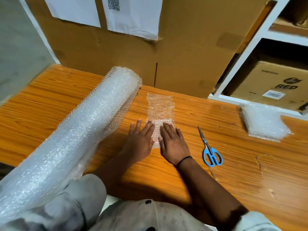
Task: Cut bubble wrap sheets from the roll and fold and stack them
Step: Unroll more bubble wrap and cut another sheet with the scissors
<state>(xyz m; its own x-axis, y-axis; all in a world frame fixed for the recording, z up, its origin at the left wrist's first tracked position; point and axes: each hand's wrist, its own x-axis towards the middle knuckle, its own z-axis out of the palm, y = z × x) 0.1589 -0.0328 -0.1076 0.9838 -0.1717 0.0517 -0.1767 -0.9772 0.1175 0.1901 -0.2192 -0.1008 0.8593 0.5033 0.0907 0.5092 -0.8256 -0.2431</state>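
Note:
A narrow cut strip of bubble wrap (pixel 160 107) lies flat on the wooden table (pixel 233 164), running away from me. My left hand (pixel 140 140) and my right hand (pixel 172 144) rest side by side with straight fingers pressing on the strip's near end. The big bubble wrap roll (pixel 80 130) lies diagonally at the left, its near end over my left arm. A stack of folded bubble wrap sheets (pixel 263 122) sits at the far right. Blue-handled scissors (pixel 210 150) lie shut on the table right of my right hand.
A large cardboard box (pixel 183 55) with white papers taped on it stands along the table's far edge. White shelving (pixel 253 39) with more cardboard boxes is at the back right. A grey wall stands at the left.

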